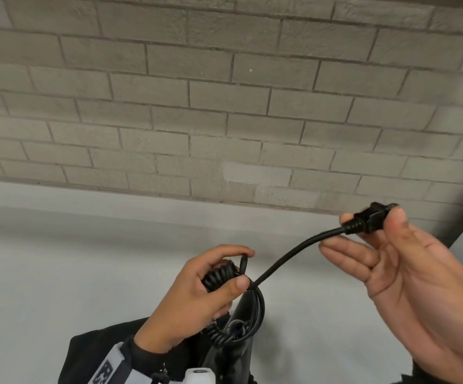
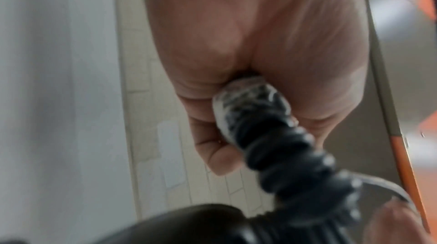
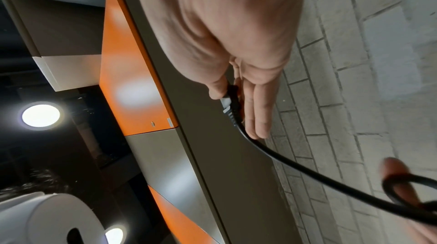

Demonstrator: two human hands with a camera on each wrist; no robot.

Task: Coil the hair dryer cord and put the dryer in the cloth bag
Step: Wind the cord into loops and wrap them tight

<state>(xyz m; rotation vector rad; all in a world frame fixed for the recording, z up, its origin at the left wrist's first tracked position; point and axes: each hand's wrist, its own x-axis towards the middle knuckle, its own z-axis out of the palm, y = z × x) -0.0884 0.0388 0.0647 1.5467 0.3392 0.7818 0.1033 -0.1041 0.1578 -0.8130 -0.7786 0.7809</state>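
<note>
Pale brick wall [image 1: 224,112] and a light grey surface [image 1: 72,273] sit behind your work. Your hair dryer [image 1: 241,342] is low in front of you, its black body partly hidden under your left hand [image 1: 194,297], whose fingers are curled round the springy section of the cord [image 1: 294,253] and the loops gathered there. Only a short straight run of cord is left, rising to the plug [image 1: 369,217], which your right hand [image 1: 407,286] pinches between thumb and forefinger, the other fingers relaxed and straight. By my reading the coiling is nearly finished: you need to tuck that last length in. The bagging is not begun; dark cloth lies under your left wrist, but I cannot tell if it is the bag
</note>
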